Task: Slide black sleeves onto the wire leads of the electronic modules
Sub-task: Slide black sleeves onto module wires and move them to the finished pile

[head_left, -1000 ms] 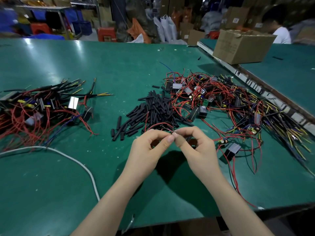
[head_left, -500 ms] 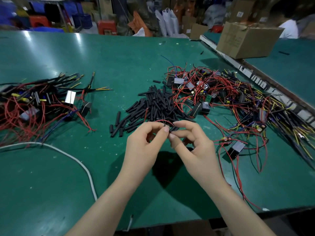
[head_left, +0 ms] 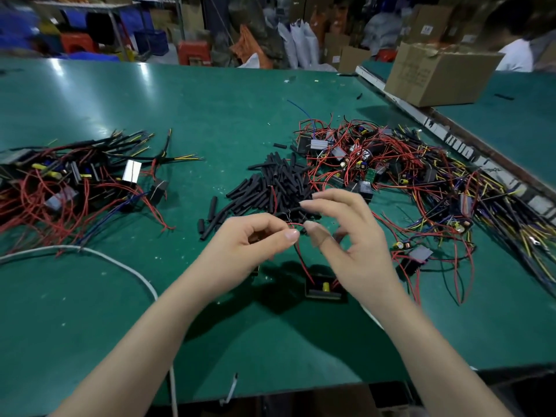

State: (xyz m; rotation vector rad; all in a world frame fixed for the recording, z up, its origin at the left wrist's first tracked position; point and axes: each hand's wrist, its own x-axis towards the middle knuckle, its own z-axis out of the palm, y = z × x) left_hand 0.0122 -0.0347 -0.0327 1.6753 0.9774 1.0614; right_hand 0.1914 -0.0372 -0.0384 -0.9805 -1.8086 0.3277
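My left hand [head_left: 255,245] pinches the red wire lead [head_left: 301,260] above the module [head_left: 323,288]; my right hand [head_left: 352,236] hovers beside it, fingers spread, grasping nothing.

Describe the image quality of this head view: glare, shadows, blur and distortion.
Head view: overhead light throws white glare on the far left of the green table; the left hand and right hand cast soft shadows toward the near edge, around the module; the background shelves and boxes are blurred; wide-angle distortion bows the table edges.
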